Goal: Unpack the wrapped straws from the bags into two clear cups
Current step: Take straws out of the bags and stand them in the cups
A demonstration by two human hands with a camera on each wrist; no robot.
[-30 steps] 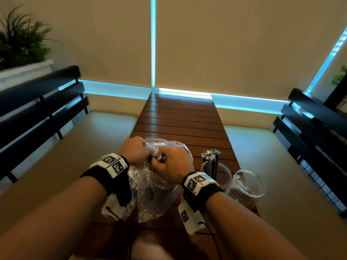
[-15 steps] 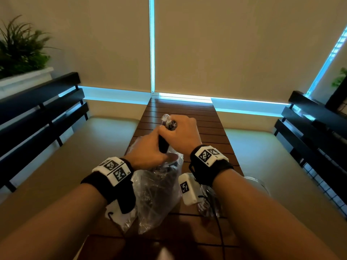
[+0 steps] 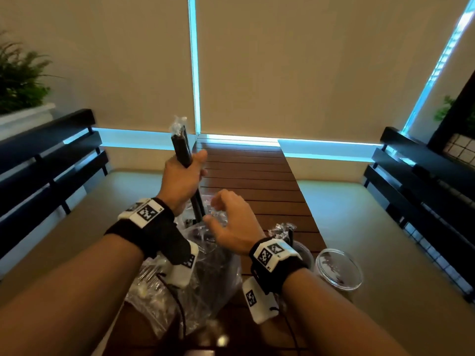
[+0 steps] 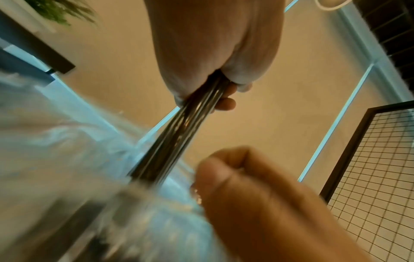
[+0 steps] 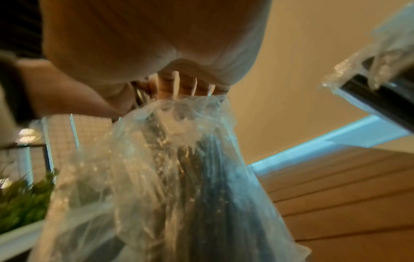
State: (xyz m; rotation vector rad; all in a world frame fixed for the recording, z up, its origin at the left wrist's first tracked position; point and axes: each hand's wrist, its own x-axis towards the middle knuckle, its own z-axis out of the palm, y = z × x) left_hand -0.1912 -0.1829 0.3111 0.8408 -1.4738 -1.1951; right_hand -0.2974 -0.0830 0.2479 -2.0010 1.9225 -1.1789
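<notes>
**A:** Which step are we in? Nearest to us, at 6 o'clock on the table [image 3: 270, 176], we see the clear bag [image 3: 213, 286] standing crumpled, dark straws inside it.

**B:** We are in the middle of pulling a bundle out. Our right hand [image 3: 232, 222], just above the bag mouth, has its fingers loosely curled. In the right wrist view the fingertips [image 5: 186, 86] sit at the gathered top of the plastic, but we cannot tell if they really pinch it.

**A:** And the left hand [image 3: 183, 178]?

**B:** It is clenched around the wrapped straws [image 3: 185, 155], toward 11 o'clock from the bag. The bundle stands almost upright, and its lower end is hidden at the bag mouth.

**A:** How do the straws look?

**B:** Thin, black, each in shiny clear wrap that is crinkled at the top end. We judge they are light and slippery, so the bundle can fan out.

**A:** Where must they go?

**B:** At 3 o'clock from the bag stand the two cups. The nearer cup [image 3: 305, 253] already holds some straws; the cup beside it [image 3: 339, 269] looks empty. Next we must lift the bundle fully free, carry it to the right and lower it end first into a cup.
</notes>
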